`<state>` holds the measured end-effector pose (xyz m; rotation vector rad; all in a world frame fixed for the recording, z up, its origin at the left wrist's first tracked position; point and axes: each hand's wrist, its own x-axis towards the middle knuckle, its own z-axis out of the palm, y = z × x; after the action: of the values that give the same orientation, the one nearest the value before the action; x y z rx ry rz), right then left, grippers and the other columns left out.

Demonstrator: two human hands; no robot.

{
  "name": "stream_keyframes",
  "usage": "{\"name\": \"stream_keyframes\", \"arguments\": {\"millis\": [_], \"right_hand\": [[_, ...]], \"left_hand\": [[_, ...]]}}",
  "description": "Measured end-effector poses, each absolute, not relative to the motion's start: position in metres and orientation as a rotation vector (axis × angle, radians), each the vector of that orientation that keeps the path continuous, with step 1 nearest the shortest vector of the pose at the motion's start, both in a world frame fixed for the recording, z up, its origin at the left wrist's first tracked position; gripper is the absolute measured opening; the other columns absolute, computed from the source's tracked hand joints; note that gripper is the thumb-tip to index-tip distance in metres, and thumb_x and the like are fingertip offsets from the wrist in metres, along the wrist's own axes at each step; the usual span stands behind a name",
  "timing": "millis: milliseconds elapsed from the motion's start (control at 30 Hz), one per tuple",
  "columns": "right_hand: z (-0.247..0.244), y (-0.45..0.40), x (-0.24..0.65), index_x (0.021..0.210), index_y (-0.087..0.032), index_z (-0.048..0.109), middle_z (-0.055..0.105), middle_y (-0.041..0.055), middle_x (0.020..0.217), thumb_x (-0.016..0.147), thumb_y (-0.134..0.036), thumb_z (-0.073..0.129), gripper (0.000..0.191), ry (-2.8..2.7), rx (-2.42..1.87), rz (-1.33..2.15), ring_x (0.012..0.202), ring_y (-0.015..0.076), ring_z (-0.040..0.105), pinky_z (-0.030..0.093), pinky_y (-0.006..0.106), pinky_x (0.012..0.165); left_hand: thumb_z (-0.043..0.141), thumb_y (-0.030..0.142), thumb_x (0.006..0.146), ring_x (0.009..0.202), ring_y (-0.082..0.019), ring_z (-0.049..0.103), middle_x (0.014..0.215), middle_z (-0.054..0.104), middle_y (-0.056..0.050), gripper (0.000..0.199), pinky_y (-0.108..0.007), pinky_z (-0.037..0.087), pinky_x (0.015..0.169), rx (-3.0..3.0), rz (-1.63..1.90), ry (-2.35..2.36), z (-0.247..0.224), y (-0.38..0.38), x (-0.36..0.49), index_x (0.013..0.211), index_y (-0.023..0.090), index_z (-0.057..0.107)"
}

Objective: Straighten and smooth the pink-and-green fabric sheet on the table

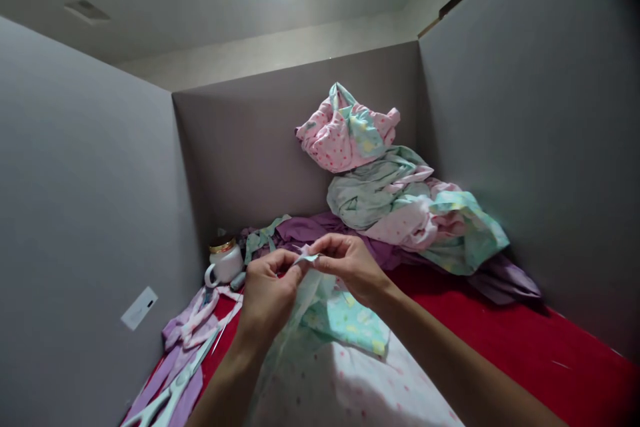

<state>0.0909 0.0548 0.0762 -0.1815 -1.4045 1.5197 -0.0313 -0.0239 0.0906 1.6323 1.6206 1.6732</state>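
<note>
a: so both hands are up in the middle here. left hand and right hand meet on the top edge of a mint patterned fabric piece, fingertips pinched shut on a tiny fold of it between them.

b: where's the rest of that cloth?

a: it hangs down from the pinch and drapes toward the camera, over a pale pink dotted bit, all above the red table cover.

b: and around it?

a: big pile of pink and mint fabric heaped in the back right corner against the grey walls, purple cloth under it. white mug back left, scissors lying at the bottom left on lilac scraps, well apart from the hands.
</note>
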Motion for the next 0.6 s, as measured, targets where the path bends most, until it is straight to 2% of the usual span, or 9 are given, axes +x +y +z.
{"name": "stream_keyframes", "arguments": {"millis": [67, 167, 233, 400, 600], "right_hand": [[0.075, 0.058, 0.093, 0.075, -0.018, 0.069, 0.065, -0.0010, 0.073, 0.050, -0.017, 0.082, 0.029, -1.379, -0.123, 1.531, 0.066, 0.0081, 0.055, 0.042, 0.019, 0.061], [0.078, 0.061, 0.098, 0.096, -0.022, 0.068, 0.064, -0.0008, 0.091, 0.047, -0.014, 0.084, 0.053, -1.432, -0.127, 1.612, 0.073, 0.0076, 0.055, 0.043, 0.019, 0.065], [0.080, 0.062, 0.103, 0.102, -0.020, 0.066, 0.064, 0.0010, 0.096, 0.046, -0.016, 0.085, 0.059, -1.590, -0.193, 1.705, 0.076, 0.0093, 0.055, 0.043, 0.021, 0.068], [0.079, 0.062, 0.107, 0.075, -0.010, 0.066, 0.058, -0.0011, 0.065, 0.054, -0.028, 0.082, 0.032, -1.921, -0.260, 1.756, 0.057, 0.0070, 0.048, 0.035, 0.020, 0.054], [0.077, 0.066, 0.103, 0.066, -0.014, 0.055, 0.055, -0.0035, 0.061, 0.048, -0.032, 0.086, 0.040, -1.659, -0.258, 1.706, 0.052, 0.0060, 0.046, 0.033, 0.019, 0.049]], "left_hand": [[0.065, 0.038, 0.066, 0.056, -0.009, 0.044, 0.057, 0.056, 0.002, 0.022, -0.019, 0.030, 0.050, 1.656, 1.617, 1.676, 0.090, -0.025, -0.032, 0.063, 0.016, 0.065], [0.062, 0.036, 0.067, 0.056, -0.009, 0.046, 0.058, 0.057, 0.002, 0.019, -0.019, 0.031, 0.051, 1.668, 1.569, 1.709, 0.090, -0.026, -0.035, 0.063, 0.017, 0.064], [0.062, 0.034, 0.068, 0.057, -0.010, 0.048, 0.059, 0.058, 0.003, 0.017, -0.019, 0.032, 0.052, 1.703, 1.574, 1.726, 0.089, -0.028, -0.038, 0.064, 0.018, 0.065], [0.062, 0.034, 0.069, 0.058, -0.009, 0.047, 0.060, 0.058, 0.003, 0.016, -0.019, 0.032, 0.052, 1.748, 1.515, 1.773, 0.089, -0.029, -0.041, 0.064, 0.019, 0.066], [0.063, 0.036, 0.066, 0.056, -0.009, 0.046, 0.058, 0.057, 0.002, 0.020, -0.019, 0.032, 0.051, 1.736, 1.481, 1.743, 0.093, -0.028, -0.040, 0.060, 0.017, 0.063]]}}
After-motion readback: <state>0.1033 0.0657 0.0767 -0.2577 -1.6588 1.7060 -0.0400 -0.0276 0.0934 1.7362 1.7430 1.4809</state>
